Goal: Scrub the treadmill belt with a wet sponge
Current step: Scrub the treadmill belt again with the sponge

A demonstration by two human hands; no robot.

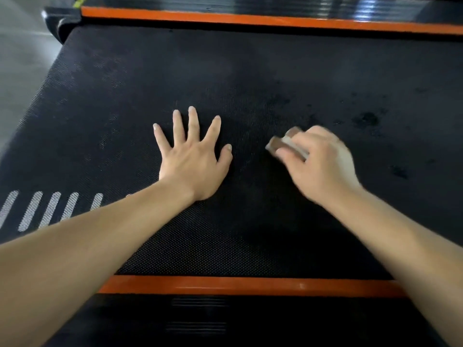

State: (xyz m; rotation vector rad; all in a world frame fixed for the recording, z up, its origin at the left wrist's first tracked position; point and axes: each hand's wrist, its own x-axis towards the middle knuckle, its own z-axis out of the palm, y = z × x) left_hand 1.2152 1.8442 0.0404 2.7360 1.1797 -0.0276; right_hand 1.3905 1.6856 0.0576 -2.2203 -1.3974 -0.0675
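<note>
Left hand lies flat on the black belt, fingers spread, holding nothing. Just right of it, the right hand, blurred, curls round a brown-and-white sponge on the belt. Dark spots lie far right.

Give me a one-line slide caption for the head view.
Right hand grips a sponge on the treadmill belt; left hand lies flat, fingers spread.
</note>
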